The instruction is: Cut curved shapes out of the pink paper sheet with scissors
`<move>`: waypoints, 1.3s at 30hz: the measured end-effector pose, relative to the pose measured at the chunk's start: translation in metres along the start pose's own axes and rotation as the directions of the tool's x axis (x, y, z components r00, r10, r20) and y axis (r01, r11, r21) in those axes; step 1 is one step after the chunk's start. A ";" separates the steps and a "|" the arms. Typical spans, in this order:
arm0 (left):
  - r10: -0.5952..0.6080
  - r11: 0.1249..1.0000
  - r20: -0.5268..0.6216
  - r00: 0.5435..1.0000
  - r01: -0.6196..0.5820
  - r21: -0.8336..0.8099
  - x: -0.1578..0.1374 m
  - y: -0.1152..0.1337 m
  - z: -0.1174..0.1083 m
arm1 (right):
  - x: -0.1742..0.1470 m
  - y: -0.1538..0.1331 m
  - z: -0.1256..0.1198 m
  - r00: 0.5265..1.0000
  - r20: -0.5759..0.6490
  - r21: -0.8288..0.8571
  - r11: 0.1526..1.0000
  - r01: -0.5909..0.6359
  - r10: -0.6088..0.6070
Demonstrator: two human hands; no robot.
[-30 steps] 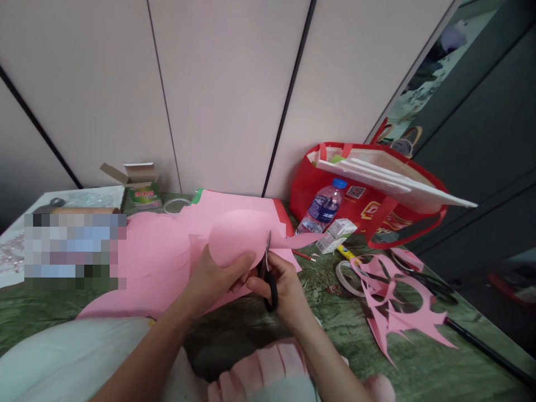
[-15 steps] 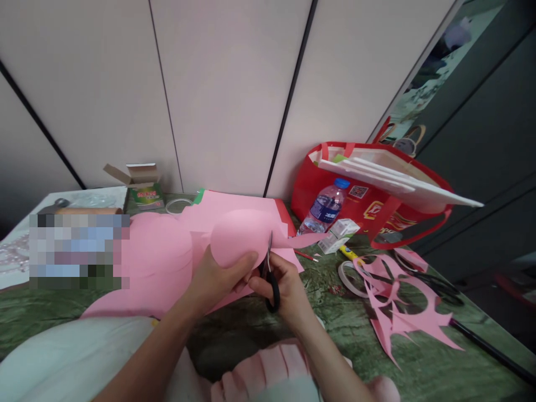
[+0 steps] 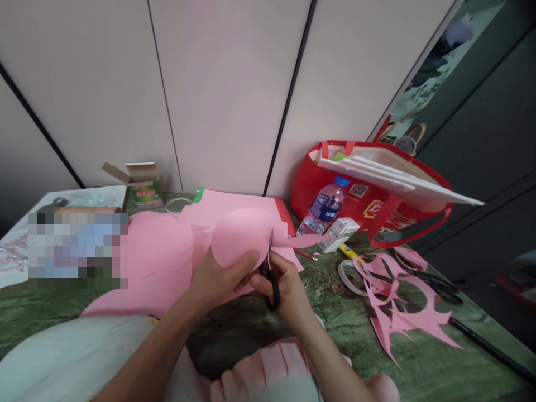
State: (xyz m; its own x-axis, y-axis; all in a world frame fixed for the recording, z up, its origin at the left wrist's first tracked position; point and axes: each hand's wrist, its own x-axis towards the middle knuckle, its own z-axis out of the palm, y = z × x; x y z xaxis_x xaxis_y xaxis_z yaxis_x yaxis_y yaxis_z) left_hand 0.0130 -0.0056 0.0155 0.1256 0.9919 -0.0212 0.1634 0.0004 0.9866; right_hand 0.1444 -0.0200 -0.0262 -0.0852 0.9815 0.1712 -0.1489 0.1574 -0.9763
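My left hand [image 3: 221, 279] pinches a rounded piece of pink paper [image 3: 238, 237] by its lower edge, thumb on top. In my right hand [image 3: 287, 282] is a pair of black-handled scissors [image 3: 272, 287], the blades pointing up at the paper's right edge. A narrow pink strip [image 3: 307, 241] trails to the right from beside the blades. Behind and left of the held piece lie larger pink paper sheets [image 3: 157, 251], some with curved edges. My right fingers are partly hidden by the scissor handles.
A red bag [image 3: 305, 181] holding white boards stands at back right, with a water bottle [image 3: 324, 206] and a small white box [image 3: 339, 234] before it. Pink paper scraps [image 3: 419, 318] and a tape roll [image 3: 352, 277] lie right. An opened green carton [image 3: 146, 195] sits back left.
Almost nothing differs. The held paper has turned very slightly, and the scissors stay at its right edge.
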 end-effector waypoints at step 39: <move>0.104 0.987 0.091 0.990 -0.091 -0.135 0.002 -0.002 -0.002 | 0.000 -0.003 0.002 0.999 0.036 0.039 0.999 0.015 -0.016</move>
State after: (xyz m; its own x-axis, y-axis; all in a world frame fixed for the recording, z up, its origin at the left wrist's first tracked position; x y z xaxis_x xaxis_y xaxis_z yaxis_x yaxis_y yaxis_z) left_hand 0.0107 -0.0036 0.0143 0.2299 0.9709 0.0668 0.0176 -0.0728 0.9972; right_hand 0.1428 -0.0202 -0.0233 -0.1185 0.9743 0.1916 -0.1886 0.1674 -0.9677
